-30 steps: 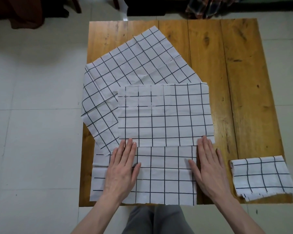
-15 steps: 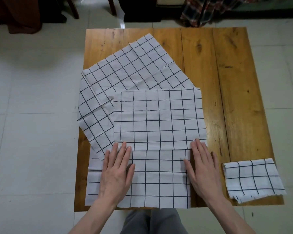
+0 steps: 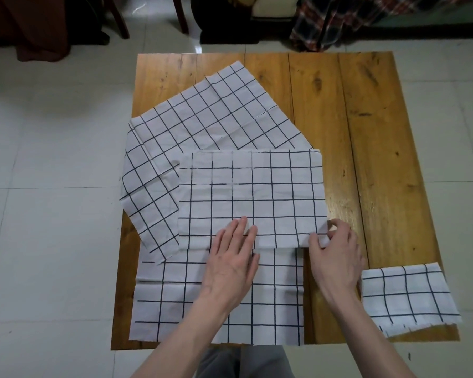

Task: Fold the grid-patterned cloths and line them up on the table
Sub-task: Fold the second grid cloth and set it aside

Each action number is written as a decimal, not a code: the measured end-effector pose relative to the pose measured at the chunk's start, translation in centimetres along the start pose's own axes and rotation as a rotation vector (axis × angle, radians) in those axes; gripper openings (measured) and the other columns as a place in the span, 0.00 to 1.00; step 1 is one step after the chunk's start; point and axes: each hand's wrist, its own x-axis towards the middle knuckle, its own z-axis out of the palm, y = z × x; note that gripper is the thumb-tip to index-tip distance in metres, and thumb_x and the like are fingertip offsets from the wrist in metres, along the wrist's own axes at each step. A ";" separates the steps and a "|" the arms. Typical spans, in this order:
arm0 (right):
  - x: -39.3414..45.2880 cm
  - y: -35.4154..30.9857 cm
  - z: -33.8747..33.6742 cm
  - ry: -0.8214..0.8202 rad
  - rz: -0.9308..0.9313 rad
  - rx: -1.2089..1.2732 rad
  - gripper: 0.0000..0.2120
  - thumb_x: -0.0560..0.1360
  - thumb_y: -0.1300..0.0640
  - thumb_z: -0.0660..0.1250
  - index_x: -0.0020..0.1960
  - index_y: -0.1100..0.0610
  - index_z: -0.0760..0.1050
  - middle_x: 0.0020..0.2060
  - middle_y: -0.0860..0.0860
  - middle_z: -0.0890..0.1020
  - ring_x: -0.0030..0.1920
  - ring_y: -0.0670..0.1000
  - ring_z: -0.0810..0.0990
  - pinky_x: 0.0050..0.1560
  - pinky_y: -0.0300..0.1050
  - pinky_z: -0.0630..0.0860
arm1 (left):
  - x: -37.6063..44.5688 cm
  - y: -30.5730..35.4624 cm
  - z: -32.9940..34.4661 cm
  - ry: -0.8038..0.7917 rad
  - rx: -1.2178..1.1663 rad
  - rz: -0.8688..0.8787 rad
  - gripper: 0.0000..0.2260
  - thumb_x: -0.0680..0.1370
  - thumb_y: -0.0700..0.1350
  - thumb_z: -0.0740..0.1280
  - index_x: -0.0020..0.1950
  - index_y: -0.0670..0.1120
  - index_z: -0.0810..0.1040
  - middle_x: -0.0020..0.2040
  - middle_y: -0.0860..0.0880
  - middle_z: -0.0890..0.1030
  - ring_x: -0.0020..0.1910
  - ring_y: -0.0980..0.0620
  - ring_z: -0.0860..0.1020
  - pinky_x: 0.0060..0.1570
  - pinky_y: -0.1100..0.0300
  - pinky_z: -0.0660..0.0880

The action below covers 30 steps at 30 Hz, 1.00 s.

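Observation:
A white cloth with a black grid, folded in half (image 3: 253, 195), lies in the middle of the wooden table (image 3: 380, 159). My left hand (image 3: 231, 264) lies flat with its fingertips on the near edge of this folded cloth. My right hand (image 3: 336, 255) pinches the cloth's near right corner between thumb and fingers. An unfolded grid cloth (image 3: 219, 301) lies under it along the table's front edge. Another grid cloth (image 3: 202, 115) lies spread at an angle behind. A small folded grid cloth (image 3: 408, 297) sits at the front right corner.
The right half of the table is bare wood. Around the table is pale tiled floor (image 3: 47, 227). Beyond the far edge stand chair legs (image 3: 120, 20), dark fabric and a plaid blanket (image 3: 366, 20).
My left hand has slid right toward the middle of the cloth's near edge. My right hand went from lying flat to pinching the folded cloth's near right corner. The camera view shifted.

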 end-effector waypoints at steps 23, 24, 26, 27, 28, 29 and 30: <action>-0.9 -0.9 -0.2 -0.156 0.336 0.658 0.20 0.79 0.49 0.73 0.65 0.52 0.69 0.50 0.51 0.78 0.50 0.49 0.79 0.52 0.48 0.74 | -0.4 -0.3 1.5 0.007 0.053 -0.004 0.28 0.86 0.55 0.53 0.85 0.48 0.57 0.86 0.46 0.54 0.85 0.47 0.51 0.81 0.46 0.53; -1.0 -0.7 -0.1 -0.161 0.343 0.636 0.18 0.79 0.49 0.72 0.63 0.52 0.69 0.48 0.51 0.78 0.48 0.48 0.79 0.51 0.48 0.74 | -0.4 -0.3 1.5 0.006 0.053 -0.005 0.28 0.86 0.55 0.53 0.85 0.48 0.57 0.86 0.46 0.54 0.85 0.47 0.51 0.81 0.45 0.53; -1.1 -0.3 0.1 -0.159 0.335 0.555 0.15 0.81 0.49 0.70 0.62 0.51 0.69 0.46 0.49 0.78 0.45 0.47 0.77 0.51 0.51 0.76 | -0.5 -0.2 1.6 0.010 0.049 -0.005 0.28 0.86 0.55 0.53 0.85 0.48 0.58 0.86 0.46 0.54 0.85 0.46 0.51 0.81 0.45 0.53; -1.1 -0.2 0.2 -0.151 0.324 0.515 0.13 0.81 0.49 0.69 0.61 0.51 0.69 0.45 0.49 0.78 0.45 0.48 0.77 0.52 0.54 0.77 | -0.5 -0.2 1.6 0.012 0.046 -0.006 0.28 0.86 0.55 0.53 0.85 0.47 0.58 0.86 0.46 0.54 0.85 0.46 0.51 0.81 0.45 0.53; -1.1 -0.1 0.2 -0.139 0.311 0.490 0.12 0.82 0.49 0.67 0.62 0.52 0.70 0.45 0.50 0.78 0.45 0.49 0.78 0.53 0.56 0.78 | -0.5 -0.2 1.7 0.014 0.044 -0.007 0.28 0.86 0.55 0.54 0.85 0.48 0.58 0.86 0.46 0.54 0.85 0.46 0.51 0.81 0.45 0.52; -1.1 0.0 0.2 -0.130 0.299 0.482 0.12 0.82 0.50 0.66 0.62 0.53 0.71 0.45 0.51 0.79 0.45 0.51 0.79 0.53 0.57 0.79 | -0.4 -0.2 1.7 0.015 0.044 -0.008 0.28 0.86 0.55 0.54 0.85 0.48 0.58 0.86 0.46 0.54 0.85 0.46 0.51 0.81 0.45 0.52; -1.2 0.0 0.2 -0.125 0.292 0.491 0.11 0.83 0.50 0.65 0.62 0.53 0.72 0.45 0.51 0.79 0.46 0.52 0.79 0.52 0.57 0.79 | -0.4 -0.2 1.8 0.014 0.044 -0.010 0.28 0.86 0.55 0.54 0.85 0.48 0.58 0.86 0.47 0.54 0.85 0.47 0.51 0.81 0.46 0.52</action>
